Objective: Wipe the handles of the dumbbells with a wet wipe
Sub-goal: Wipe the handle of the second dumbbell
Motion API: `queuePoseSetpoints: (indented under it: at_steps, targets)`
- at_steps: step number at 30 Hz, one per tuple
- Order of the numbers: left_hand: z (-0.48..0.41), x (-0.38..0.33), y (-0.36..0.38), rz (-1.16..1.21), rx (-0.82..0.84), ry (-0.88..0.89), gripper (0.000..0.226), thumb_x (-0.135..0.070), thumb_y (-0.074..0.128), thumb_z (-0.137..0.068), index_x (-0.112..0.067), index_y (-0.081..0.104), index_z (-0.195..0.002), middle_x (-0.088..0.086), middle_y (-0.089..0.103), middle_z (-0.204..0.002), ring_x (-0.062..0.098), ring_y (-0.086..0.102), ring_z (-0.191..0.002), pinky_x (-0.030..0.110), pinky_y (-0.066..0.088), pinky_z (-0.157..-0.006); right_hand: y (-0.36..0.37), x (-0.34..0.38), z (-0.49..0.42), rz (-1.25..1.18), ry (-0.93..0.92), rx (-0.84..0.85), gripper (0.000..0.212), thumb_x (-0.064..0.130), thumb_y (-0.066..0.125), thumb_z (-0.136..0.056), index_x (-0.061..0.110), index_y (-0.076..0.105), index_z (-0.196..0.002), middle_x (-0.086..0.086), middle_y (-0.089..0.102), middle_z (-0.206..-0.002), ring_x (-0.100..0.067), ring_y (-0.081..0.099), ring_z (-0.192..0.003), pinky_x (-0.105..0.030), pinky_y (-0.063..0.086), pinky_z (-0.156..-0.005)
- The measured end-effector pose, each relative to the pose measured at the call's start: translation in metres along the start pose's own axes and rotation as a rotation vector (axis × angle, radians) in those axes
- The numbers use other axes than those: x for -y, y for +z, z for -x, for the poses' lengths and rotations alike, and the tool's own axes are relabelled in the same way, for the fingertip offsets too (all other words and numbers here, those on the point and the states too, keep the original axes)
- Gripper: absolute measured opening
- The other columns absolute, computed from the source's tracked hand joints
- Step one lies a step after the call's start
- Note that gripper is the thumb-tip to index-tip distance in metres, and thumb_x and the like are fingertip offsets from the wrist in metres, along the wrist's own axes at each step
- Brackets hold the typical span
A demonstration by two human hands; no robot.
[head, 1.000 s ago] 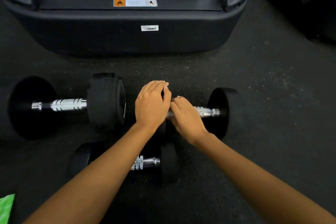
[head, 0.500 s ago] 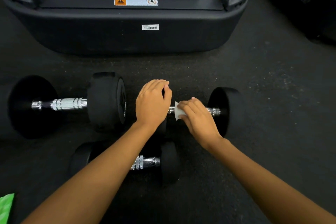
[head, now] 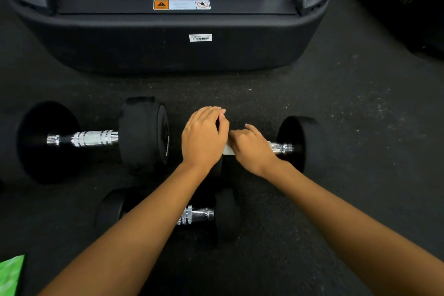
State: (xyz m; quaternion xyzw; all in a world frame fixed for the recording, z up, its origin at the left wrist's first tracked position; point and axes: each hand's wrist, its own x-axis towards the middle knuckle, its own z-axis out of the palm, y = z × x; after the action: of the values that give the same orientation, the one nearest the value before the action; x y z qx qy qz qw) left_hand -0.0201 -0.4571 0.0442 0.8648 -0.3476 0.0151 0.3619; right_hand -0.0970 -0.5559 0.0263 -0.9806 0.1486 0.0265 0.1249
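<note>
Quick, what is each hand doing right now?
Left hand: curled over one end of the dumbbell, holding it.
Right hand: gripping a white wipe around that dumbbell's handle.

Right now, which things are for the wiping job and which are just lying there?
For the job: wet wipe in the right hand; right dumbbell under the left hand; left dumbbell; near dumbbell.
Just lying about: treadmill; green packet.
</note>
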Motion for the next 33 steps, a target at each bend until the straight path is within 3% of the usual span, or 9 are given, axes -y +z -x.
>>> queuePoseSetpoints:
  at_steps: [6,10,13,15,17,19,22,28,33]
  targets:
    - [0.002,0.0,0.0,0.002,-0.005,0.014,0.028,-0.017,0.046,-0.094,-0.01,0.065,-0.112,0.004,0.066,-0.116,0.015,0.055,-0.115,0.032,0.041,-0.1,0.01,-0.002,0.018,-0.099,-0.048,-0.155,0.021,0.016,0.047,-0.095,0.009,0.061,-0.11,-0.007,0.067,-0.103,-0.02,0.06,-0.101,-0.03,0.018,-0.113]
    - [0.002,-0.001,-0.002,-0.001,0.006,0.012,0.028,-0.017,0.046,-0.094,-0.01,0.065,-0.114,0.004,0.065,-0.117,0.015,0.054,-0.116,0.033,0.04,-0.102,0.002,0.0,-0.001,-0.049,-0.008,0.024,0.025,0.019,0.037,-0.097,0.009,0.059,-0.104,-0.009,0.067,-0.1,-0.025,0.059,-0.099,-0.035,0.024,-0.108]
    - [0.002,-0.001,-0.002,0.005,0.006,0.017,0.028,-0.018,0.046,-0.094,-0.01,0.065,-0.114,0.003,0.065,-0.117,0.015,0.054,-0.116,0.032,0.039,-0.102,-0.011,-0.006,-0.01,-0.117,0.049,0.182,0.031,0.024,0.033,-0.1,0.008,0.059,-0.102,-0.014,0.065,-0.097,-0.029,0.06,-0.093,-0.036,0.039,-0.088]
    - [0.003,0.0,-0.002,0.008,0.0,0.013,0.028,-0.017,0.046,-0.094,-0.01,0.065,-0.113,0.003,0.065,-0.116,0.014,0.054,-0.116,0.031,0.039,-0.102,-0.021,-0.015,-0.012,-0.169,0.141,0.308,0.031,0.028,0.032,-0.101,0.016,0.057,-0.086,-0.014,0.06,-0.091,-0.028,0.057,-0.089,-0.034,0.038,-0.076]
    - [0.003,0.0,-0.001,0.01,-0.005,0.008,0.027,-0.017,0.046,-0.093,-0.01,0.066,-0.112,0.002,0.066,-0.115,0.014,0.055,-0.115,0.03,0.038,-0.101,-0.028,-0.02,-0.014,-0.2,0.232,0.375,0.035,0.03,0.032,-0.1,0.025,0.046,-0.068,-0.01,0.053,-0.087,-0.027,0.054,-0.088,-0.034,0.038,-0.076]
    - [0.002,-0.001,-0.001,0.009,-0.004,0.006,0.028,-0.017,0.046,-0.093,-0.01,0.066,-0.112,0.002,0.066,-0.115,0.014,0.055,-0.114,0.03,0.038,-0.101,-0.028,-0.019,-0.017,-0.176,0.273,0.397,0.034,0.03,0.032,-0.1,0.019,0.053,-0.076,-0.013,0.055,-0.093,-0.03,0.056,-0.095,-0.036,0.039,-0.078]
    - [0.001,0.0,-0.001,0.016,-0.002,0.001,0.028,-0.017,0.046,-0.093,-0.01,0.066,-0.112,0.003,0.065,-0.116,0.015,0.055,-0.115,0.031,0.039,-0.101,-0.021,-0.005,-0.017,-0.177,0.222,0.351,0.033,0.026,0.032,-0.1,0.005,0.058,-0.103,-0.018,0.061,-0.108,-0.035,0.056,-0.1,-0.037,0.04,-0.078]
    - [0.002,0.0,-0.001,0.016,0.009,0.01,0.028,-0.019,0.046,-0.094,-0.011,0.065,-0.113,0.003,0.065,-0.117,0.014,0.054,-0.116,0.033,0.04,-0.103,-0.013,-0.022,0.003,-0.165,0.063,0.207,0.022,0.024,0.034,-0.1,0.018,0.053,-0.091,-0.005,0.06,-0.085,-0.028,0.058,-0.094,-0.041,0.033,-0.103]
    - [0.002,-0.001,-0.001,0.019,0.009,0.005,0.028,-0.019,0.046,-0.094,-0.01,0.065,-0.113,0.003,0.065,-0.117,0.014,0.054,-0.115,0.035,0.041,-0.102,-0.01,-0.025,0.007,-0.167,0.168,0.137,0.029,0.027,0.034,-0.1,0.01,0.056,-0.093,-0.014,0.063,-0.095,-0.03,0.056,-0.094,-0.037,0.04,-0.079]
